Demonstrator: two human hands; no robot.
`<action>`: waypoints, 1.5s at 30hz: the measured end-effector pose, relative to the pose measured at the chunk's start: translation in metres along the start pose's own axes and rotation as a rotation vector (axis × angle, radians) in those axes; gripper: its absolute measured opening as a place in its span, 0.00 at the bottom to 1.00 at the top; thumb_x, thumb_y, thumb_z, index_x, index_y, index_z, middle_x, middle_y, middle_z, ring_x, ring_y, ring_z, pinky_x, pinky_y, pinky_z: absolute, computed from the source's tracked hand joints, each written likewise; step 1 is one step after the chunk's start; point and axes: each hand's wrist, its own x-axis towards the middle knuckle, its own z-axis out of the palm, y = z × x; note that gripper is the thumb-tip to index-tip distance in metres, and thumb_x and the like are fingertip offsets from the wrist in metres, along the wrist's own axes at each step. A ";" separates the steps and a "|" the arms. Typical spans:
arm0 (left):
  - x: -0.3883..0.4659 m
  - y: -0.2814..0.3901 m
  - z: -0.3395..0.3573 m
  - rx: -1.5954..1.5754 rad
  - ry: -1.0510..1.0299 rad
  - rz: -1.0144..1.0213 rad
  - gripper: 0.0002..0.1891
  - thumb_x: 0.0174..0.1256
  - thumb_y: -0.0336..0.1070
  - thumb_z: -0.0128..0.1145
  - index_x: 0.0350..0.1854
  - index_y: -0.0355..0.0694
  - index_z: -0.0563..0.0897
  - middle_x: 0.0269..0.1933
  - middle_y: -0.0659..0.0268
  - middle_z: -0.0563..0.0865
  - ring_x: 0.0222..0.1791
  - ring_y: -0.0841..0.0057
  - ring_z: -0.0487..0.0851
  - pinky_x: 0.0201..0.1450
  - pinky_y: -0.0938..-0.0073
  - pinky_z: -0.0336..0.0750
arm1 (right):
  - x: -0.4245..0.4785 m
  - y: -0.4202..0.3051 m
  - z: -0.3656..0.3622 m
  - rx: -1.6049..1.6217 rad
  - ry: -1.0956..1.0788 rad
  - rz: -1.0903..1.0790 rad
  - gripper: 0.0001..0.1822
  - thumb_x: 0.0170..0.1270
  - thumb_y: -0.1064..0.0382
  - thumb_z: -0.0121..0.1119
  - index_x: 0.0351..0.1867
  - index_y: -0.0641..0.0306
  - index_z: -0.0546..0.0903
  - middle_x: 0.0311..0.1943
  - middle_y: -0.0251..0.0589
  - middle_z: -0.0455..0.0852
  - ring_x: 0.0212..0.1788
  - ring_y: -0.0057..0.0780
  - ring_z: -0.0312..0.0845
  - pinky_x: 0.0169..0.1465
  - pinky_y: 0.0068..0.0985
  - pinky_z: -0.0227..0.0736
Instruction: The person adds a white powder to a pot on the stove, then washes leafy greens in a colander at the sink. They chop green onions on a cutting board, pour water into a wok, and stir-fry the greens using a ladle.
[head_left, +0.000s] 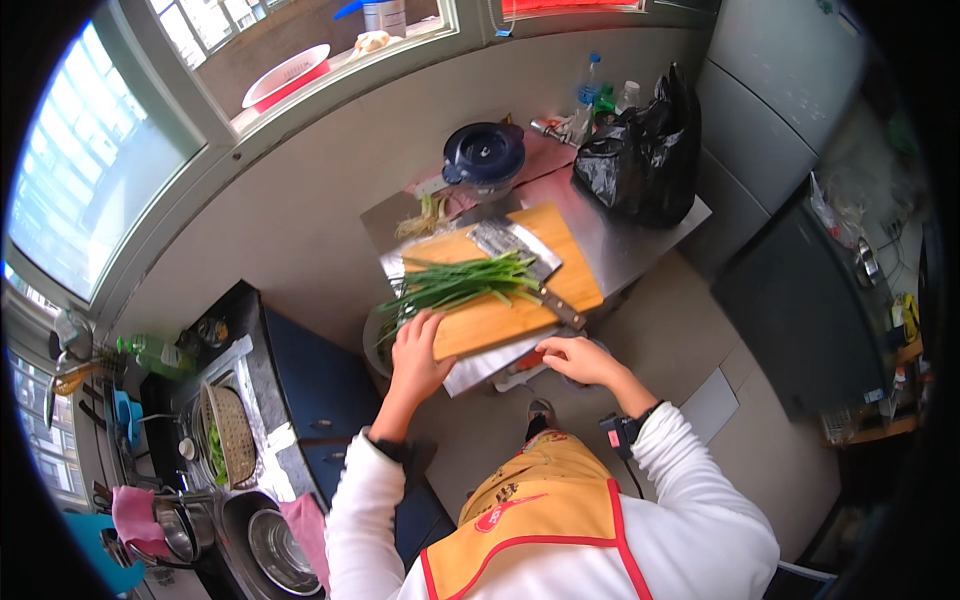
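Note:
A bunch of long green scallions or chives (465, 283) lies across a wooden cutting board (480, 330) on a steel table. Behind and partly under the stalks rests a cleaver (514, 244), its brown handle reaching the board's right front part. My left hand (418, 349) is at the board's left front corner beside the leaf ends, fingers spread; whether it touches them is not plain. Just in front of the board's near right edge, my right hand (574, 358) is loosely curled below the cleaver's handle, with nothing visible in it. Pale root ends (426, 217) lie behind the board.
A dark-lidded container (484, 156) stands behind the board, and a black plastic bag (637, 161) sits at the table's back right near bottles. At left are a sink (244, 517) with a metal bowl and a basket (227, 435) of greens. A refrigerator (780, 82) stands at right.

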 end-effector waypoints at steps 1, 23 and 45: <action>0.036 0.008 0.009 0.102 -0.022 0.008 0.43 0.40 0.37 0.69 0.65 0.45 0.65 0.66 0.56 0.65 0.66 0.55 0.62 0.64 0.54 0.59 | 0.002 0.004 -0.015 -0.020 0.010 -0.011 0.15 0.63 0.61 0.54 0.49 0.63 0.78 0.36 0.46 0.86 0.39 0.40 0.83 0.43 0.30 0.75; 0.190 0.003 -0.009 0.388 -0.196 -0.039 0.17 0.39 0.38 0.63 0.35 0.41 0.78 0.37 0.59 0.80 0.45 0.59 0.78 0.53 0.54 0.66 | 0.026 0.057 -0.119 0.164 0.127 -0.002 0.15 0.61 0.62 0.56 0.49 0.63 0.79 0.31 0.48 0.84 0.30 0.35 0.80 0.38 0.26 0.73; 0.218 0.001 -0.138 -1.337 -0.120 -0.209 0.13 0.57 0.27 0.53 0.46 0.33 0.75 0.43 0.56 0.82 0.42 0.65 0.84 0.49 0.64 0.79 | 0.199 -0.134 -0.158 0.271 -0.169 -0.473 0.28 0.63 0.63 0.60 0.63 0.67 0.66 0.48 0.46 0.81 0.50 0.26 0.78 0.53 0.25 0.72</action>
